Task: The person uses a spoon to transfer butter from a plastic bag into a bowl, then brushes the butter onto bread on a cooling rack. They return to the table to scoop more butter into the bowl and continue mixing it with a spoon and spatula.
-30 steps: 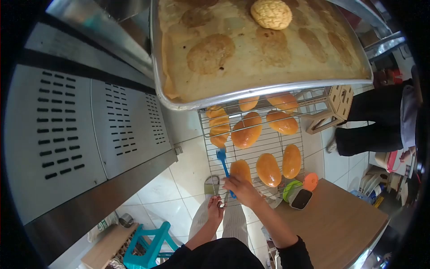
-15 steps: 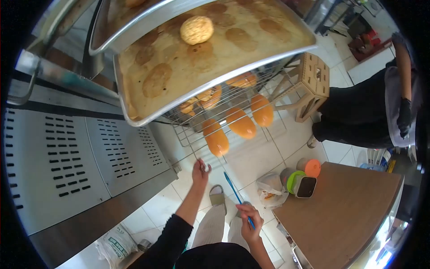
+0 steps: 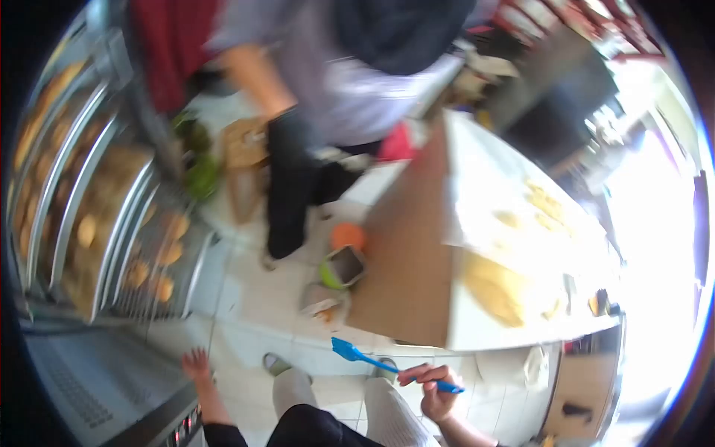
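My right hand (image 3: 439, 395) is closed round the handle of a blue pastry brush (image 3: 348, 350), whose head points left over the tiled floor. My left hand (image 3: 196, 365) holds nothing and has its fingers spread, low at the left beside the steel cabinet (image 3: 104, 380). Above that hand stands a rack with trays (image 3: 112, 223). Glossy buns (image 3: 164, 287) lie on its lowest wire level, blurred by motion.
A co-worker with a black glove (image 3: 292, 141) stands ahead, near a wooden stool (image 3: 244, 160). At the right is a table (image 3: 398, 261) with yellowish dough (image 3: 495, 290) on its white top. A green-rimmed container (image 3: 328, 276) and an orange lid (image 3: 348, 236) are beside it.
My view has swung right, so the rack now sits at the left and the table fills the right. The brush stays in my right hand. My left hand's fingers have spread. The co-worker appears closer.
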Tool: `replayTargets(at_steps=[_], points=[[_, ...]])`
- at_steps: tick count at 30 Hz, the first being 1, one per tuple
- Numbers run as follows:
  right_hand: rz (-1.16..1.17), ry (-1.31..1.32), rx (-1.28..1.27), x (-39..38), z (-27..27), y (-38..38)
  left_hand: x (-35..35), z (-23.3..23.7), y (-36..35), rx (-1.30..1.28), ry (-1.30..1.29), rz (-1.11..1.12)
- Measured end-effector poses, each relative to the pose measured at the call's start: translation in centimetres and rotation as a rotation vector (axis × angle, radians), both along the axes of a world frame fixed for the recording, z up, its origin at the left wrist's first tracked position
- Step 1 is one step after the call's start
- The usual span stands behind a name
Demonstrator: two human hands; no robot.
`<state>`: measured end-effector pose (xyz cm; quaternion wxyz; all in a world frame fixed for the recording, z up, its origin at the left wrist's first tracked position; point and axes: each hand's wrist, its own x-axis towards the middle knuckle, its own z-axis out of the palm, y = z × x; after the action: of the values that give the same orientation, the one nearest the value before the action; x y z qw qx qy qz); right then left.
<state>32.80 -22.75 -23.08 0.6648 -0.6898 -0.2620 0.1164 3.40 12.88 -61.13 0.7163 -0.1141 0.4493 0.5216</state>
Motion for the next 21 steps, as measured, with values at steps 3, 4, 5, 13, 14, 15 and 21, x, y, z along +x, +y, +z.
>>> replayTargets(at_steps=[3, 4, 5, 13, 14, 15, 21], points=[[-0.173, -0.49, -0.179, 5.6, 6.9, -9.6, -0.8, 1.3, -6.1, 0.018, -0.036, -0.044], [-0.277, -0.57, -0.208, 7.5, 8.6, -13.6, -1.8, 0.2, -7.4, 0.019, -0.135, -0.067], [-0.373, -0.633, -0.24, 9.4, 10.1, -17.3, -1.6, 0.5, -8.9, 0.014, -0.218, -0.084], [-0.573, -0.495, -0.273, 28.6, 9.7, -35.9, 9.0, 15.5, -28.2, -0.087, -0.048, 0.067], [-0.547, -0.472, -0.35, 30.0, 8.3, -36.5, 10.2, 15.6, -29.6, -0.155, -0.047, 0.099], [-0.521, -0.451, -0.425, 31.6, 7.1, -36.7, 11.3, 15.2, -30.8, -0.144, -0.06, 0.04], [-0.483, -0.487, -0.293, 34.1, 7.6, -36.1, 15.9, 19.0, -36.9, -0.133, -0.142, -0.22]])
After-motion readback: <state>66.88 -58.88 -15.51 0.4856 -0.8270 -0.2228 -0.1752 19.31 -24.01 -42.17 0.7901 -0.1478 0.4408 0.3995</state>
